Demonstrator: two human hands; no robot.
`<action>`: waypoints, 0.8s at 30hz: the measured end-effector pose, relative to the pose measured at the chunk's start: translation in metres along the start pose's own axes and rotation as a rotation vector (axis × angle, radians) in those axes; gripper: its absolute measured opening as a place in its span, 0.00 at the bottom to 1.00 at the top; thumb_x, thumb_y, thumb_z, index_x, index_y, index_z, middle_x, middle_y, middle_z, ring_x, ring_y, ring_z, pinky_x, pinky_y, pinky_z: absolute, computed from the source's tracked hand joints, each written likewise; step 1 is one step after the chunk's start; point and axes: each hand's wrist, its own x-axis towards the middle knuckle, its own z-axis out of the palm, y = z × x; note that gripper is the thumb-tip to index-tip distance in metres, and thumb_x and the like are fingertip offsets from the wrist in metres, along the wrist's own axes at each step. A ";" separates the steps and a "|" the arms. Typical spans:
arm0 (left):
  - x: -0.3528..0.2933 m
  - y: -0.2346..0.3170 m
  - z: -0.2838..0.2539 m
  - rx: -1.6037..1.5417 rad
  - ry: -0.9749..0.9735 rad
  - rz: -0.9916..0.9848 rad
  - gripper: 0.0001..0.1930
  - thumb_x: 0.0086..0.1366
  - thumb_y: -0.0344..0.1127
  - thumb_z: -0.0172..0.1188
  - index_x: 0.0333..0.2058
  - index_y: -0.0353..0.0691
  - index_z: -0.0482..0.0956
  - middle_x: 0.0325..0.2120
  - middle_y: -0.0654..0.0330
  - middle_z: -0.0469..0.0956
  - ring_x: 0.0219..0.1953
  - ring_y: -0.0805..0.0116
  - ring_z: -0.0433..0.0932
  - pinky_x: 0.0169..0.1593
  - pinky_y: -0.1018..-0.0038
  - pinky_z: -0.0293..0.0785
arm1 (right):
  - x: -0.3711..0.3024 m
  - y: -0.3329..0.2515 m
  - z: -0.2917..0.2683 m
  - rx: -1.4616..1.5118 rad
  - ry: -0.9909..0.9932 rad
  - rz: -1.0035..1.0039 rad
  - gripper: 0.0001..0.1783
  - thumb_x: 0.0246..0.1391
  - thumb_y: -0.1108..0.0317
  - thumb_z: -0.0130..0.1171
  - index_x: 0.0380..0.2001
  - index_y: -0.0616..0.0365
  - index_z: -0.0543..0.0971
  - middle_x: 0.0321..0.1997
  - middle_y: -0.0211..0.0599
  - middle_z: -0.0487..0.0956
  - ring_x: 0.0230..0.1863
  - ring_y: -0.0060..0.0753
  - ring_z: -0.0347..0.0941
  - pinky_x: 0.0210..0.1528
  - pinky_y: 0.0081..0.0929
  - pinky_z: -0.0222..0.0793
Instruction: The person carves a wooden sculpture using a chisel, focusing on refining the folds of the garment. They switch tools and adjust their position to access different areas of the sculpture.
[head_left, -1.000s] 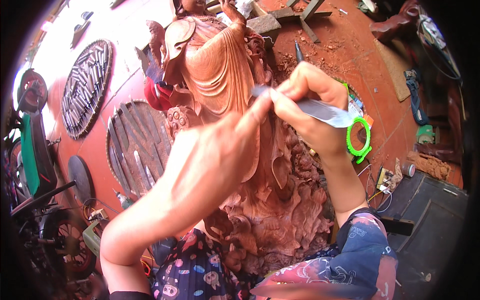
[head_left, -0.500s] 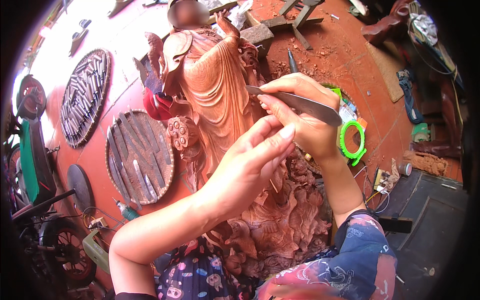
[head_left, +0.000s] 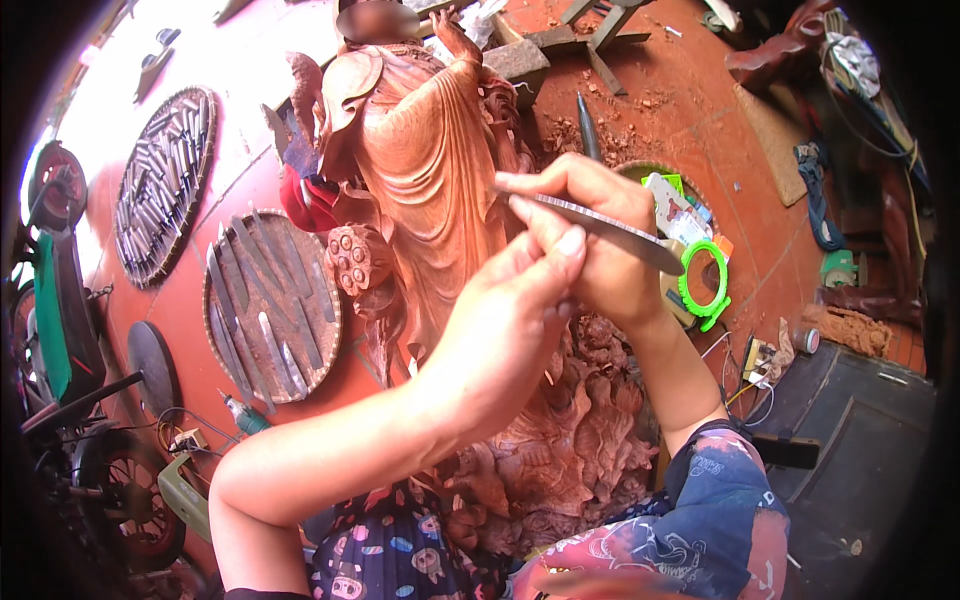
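Observation:
A reddish-brown carved wooden statue (head_left: 425,160) with a draped robe lies in front of me, its rough, deeply carved base toward my body. My right hand (head_left: 605,240) grips a flat dark metal file (head_left: 630,240), with ridges along its edge. The file's narrow tip meets the robe's right side, and its wide end sticks out past my knuckles. My left hand (head_left: 505,320) presses against the right one from below, fingers curled and thumb beside the right hand's fingers. What its fingertips grip is hidden.
On the left floor stand a round woven tray of long flat blades (head_left: 325,330) and another of handled chisels (head_left: 165,190). A green drill (head_left: 248,415) lies nearby. Right of my hands are a bright green ring (head_left: 706,285) and a basket (head_left: 640,170). Wood chips (head_left: 640,130) litter the floor.
My left hand has closed in against the right hand, fingers more curled. The file has turned so that its ridged edge faces up more, its tip still at the robe.

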 end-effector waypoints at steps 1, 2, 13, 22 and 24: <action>0.005 0.004 0.005 0.015 0.003 0.025 0.13 0.72 0.37 0.52 0.51 0.41 0.71 0.47 0.64 0.76 0.49 0.75 0.74 0.56 0.72 0.66 | 0.003 0.002 0.003 -0.025 0.043 0.003 0.04 0.48 0.78 0.61 0.30 0.65 0.79 0.24 0.42 0.77 0.23 0.35 0.75 0.26 0.27 0.69; 0.005 0.004 0.015 0.032 0.087 0.060 0.08 0.73 0.39 0.50 0.44 0.45 0.73 0.37 0.72 0.74 0.37 0.83 0.67 0.44 0.81 0.62 | 0.004 0.004 0.006 -0.050 0.086 0.007 0.04 0.49 0.78 0.61 0.30 0.65 0.79 0.24 0.42 0.77 0.23 0.34 0.75 0.26 0.26 0.69; 0.002 0.004 0.009 0.064 0.110 -0.010 0.08 0.72 0.43 0.51 0.41 0.47 0.72 0.28 0.76 0.64 0.29 0.86 0.59 0.32 0.86 0.56 | -0.004 0.003 0.008 -0.012 0.062 0.039 0.04 0.54 0.74 0.61 0.32 0.64 0.79 0.27 0.35 0.80 0.27 0.19 0.72 0.29 0.20 0.68; 0.000 0.003 0.008 0.045 0.116 -0.013 0.09 0.72 0.43 0.52 0.44 0.47 0.73 0.30 0.75 0.69 0.30 0.85 0.62 0.35 0.83 0.59 | -0.003 0.003 0.013 -0.028 0.114 -0.091 0.04 0.51 0.75 0.60 0.30 0.65 0.77 0.24 0.44 0.77 0.24 0.34 0.77 0.26 0.28 0.69; -0.004 0.002 0.009 0.016 0.132 -0.036 0.10 0.72 0.43 0.52 0.45 0.47 0.72 0.32 0.74 0.70 0.32 0.85 0.64 0.37 0.84 0.60 | -0.004 0.006 0.008 0.046 0.050 -0.008 0.05 0.50 0.75 0.60 0.31 0.66 0.77 0.26 0.45 0.77 0.26 0.37 0.77 0.28 0.28 0.70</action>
